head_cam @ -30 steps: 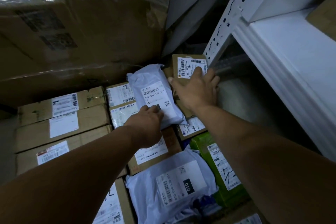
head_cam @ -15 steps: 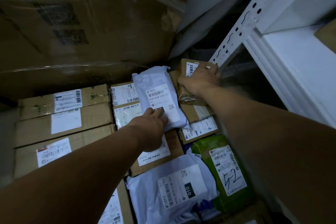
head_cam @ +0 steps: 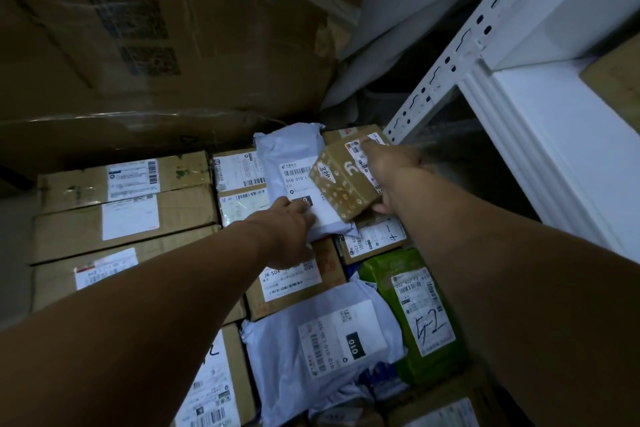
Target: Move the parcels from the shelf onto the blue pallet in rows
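My right hand grips a small brown box, fingers curled round its far side and thumb under its near corner; the box is tilted, above a white bag, near the white shelf; my left hand rests on the bag's near end, fingers close together; whether they pinch it, I cannot tell.
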